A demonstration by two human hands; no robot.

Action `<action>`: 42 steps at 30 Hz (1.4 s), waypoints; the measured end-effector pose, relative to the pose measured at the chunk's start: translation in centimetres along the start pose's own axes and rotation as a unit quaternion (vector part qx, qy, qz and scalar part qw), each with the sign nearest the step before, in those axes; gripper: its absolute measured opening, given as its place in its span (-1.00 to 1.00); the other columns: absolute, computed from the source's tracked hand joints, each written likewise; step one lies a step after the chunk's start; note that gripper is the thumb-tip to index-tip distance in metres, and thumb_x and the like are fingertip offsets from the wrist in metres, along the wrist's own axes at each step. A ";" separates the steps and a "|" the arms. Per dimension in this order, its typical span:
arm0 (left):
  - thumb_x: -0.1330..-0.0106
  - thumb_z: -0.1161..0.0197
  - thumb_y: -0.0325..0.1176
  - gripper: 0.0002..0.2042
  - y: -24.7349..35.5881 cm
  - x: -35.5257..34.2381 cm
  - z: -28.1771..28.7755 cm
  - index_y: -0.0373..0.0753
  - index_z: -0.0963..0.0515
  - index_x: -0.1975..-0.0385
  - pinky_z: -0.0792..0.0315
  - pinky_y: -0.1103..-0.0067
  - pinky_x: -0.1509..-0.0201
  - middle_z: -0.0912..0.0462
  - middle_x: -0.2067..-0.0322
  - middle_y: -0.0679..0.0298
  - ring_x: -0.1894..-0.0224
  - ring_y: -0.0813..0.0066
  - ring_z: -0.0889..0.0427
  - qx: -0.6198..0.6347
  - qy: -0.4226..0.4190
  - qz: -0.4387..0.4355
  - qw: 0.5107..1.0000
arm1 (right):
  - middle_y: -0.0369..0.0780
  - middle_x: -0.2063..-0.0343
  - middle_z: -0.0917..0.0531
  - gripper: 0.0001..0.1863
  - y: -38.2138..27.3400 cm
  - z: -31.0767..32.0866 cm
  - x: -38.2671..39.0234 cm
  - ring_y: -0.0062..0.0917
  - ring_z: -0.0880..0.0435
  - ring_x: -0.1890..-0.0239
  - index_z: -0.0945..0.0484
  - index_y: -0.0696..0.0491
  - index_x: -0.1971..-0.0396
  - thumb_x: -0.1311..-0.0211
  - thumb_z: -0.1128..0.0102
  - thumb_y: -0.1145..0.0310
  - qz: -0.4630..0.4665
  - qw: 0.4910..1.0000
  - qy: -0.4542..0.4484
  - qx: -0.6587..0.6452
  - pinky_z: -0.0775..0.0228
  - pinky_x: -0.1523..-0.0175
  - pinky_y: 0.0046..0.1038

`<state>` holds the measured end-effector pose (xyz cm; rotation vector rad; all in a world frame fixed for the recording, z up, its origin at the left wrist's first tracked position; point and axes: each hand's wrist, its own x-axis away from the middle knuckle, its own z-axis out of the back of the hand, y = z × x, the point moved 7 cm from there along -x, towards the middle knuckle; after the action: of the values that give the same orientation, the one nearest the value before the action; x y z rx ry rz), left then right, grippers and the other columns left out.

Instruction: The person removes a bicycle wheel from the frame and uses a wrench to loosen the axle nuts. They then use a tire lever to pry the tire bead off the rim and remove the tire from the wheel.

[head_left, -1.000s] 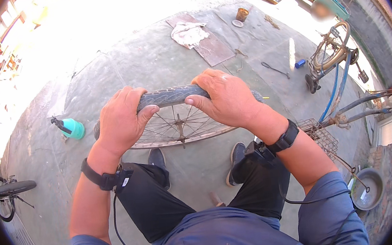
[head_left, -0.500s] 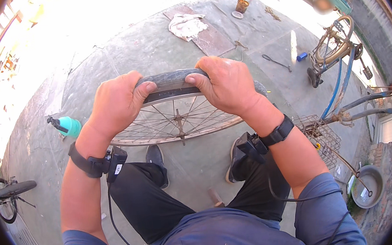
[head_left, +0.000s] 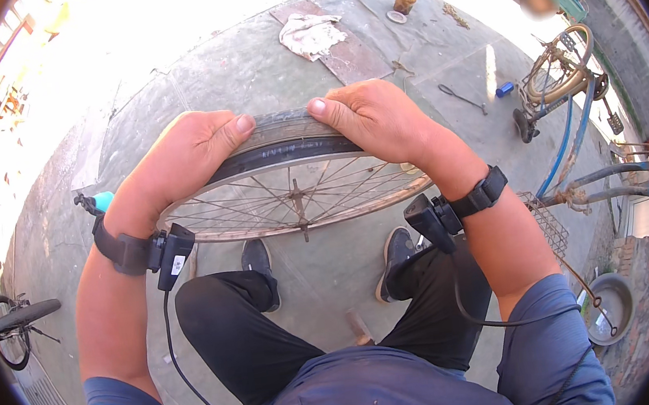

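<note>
A spoked bicycle wheel (head_left: 298, 197) stands tilted in front of me, between my feet and the far floor. Both hands grip the black tyre (head_left: 284, 133) at its upper edge. My left hand (head_left: 191, 155) is closed round the left part, its thumb lying on the tyre. On the right part, my right hand (head_left: 379, 116) is closed the same way, thumb pointing inward. The tyre's dark sidewall shows between the hands, above the metal rim (head_left: 289, 165). My fingers behind the tyre are hidden.
A bicycle frame (head_left: 566, 130) lies at the right, near a wire basket (head_left: 544, 219) and a grey basin (head_left: 618, 306). A blue cylinder (head_left: 504, 89), a rag (head_left: 311, 36) and a rusty can (head_left: 404, 2) lie farther off. A teal bottle (head_left: 104, 201) is partly behind my left arm.
My wrists and forearms have spread outward. My thumbs have shifted up onto the tyre, and more of its sidewall shows. My left arm now covers more of the teal bottle.
</note>
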<state>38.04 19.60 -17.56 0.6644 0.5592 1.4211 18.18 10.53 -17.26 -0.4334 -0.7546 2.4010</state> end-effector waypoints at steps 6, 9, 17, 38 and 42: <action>-0.60 -0.09 0.07 -0.46 0.0 -0.9 0.4 -0.37 -0.60 0.38 -0.42 0.44 0.28 -0.50 0.59 0.28 0.46 0.52 -0.41 0.016 -0.013 0.020 1.000 | -0.06 0.49 -0.71 -0.43 -1.0 0.5 0.5 -0.10 -0.73 0.32 -0.66 0.08 0.26 -0.42 -0.15 -0.21 0.086 0.984 0.130 0.086 -0.53 0.23 -0.12; -0.60 -0.09 0.07 -0.45 -0.2 -1.0 0.3 -0.38 -0.58 0.40 -0.41 0.44 0.29 -0.48 0.60 0.26 0.46 0.51 -0.41 0.023 -0.011 0.025 0.999 | -0.06 0.50 -0.70 -0.46 -2.5 -0.1 1.0 -0.11 -0.74 0.34 -0.62 0.09 0.35 -0.37 -0.24 -0.18 0.094 0.969 0.180 0.144 -0.53 0.26 -0.12; -0.54 -0.19 0.07 -0.53 0.5 -0.6 0.8 -0.32 -0.61 0.28 -0.44 0.37 0.28 -0.60 0.53 0.13 0.46 0.21 -0.53 -0.067 0.062 -0.020 0.996 | -0.06 0.58 -0.62 -0.38 -1.3 0.0 -0.9 -0.06 -0.64 0.46 -0.57 0.10 0.51 -0.42 -0.17 -0.24 0.040 0.983 0.108 0.141 -0.42 0.37 -0.12; -0.54 -0.20 -0.15 -0.68 2.8 -2.5 -0.1 -0.27 -0.55 0.40 -0.44 0.20 0.34 -0.60 0.50 0.03 0.42 -0.06 -0.60 -0.139 0.166 -0.121 0.969 | -0.23 0.58 -0.63 -0.31 1.9 -0.7 -2.7 -0.57 -0.53 0.44 -0.73 0.23 0.29 -0.54 -0.07 -0.22 -0.052 0.993 -0.075 -0.080 -0.44 0.24 -0.38; -0.54 -0.20 -0.14 -0.64 2.3 -3.5 -0.1 -0.31 -0.56 0.42 -0.42 0.21 0.33 -0.59 0.53 -0.02 0.45 -0.07 -0.58 -0.105 0.122 -0.078 0.984 | -0.32 0.54 -0.65 -0.30 3.4 -1.3 -3.5 -0.68 -0.50 0.40 -0.73 0.26 0.28 -0.57 -0.05 -0.19 -0.064 0.982 -0.122 -0.130 -0.43 0.23 -0.44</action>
<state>36.03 16.15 -16.11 0.2733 0.6273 1.3974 20.05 6.70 -19.88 -0.1860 -1.1770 2.2657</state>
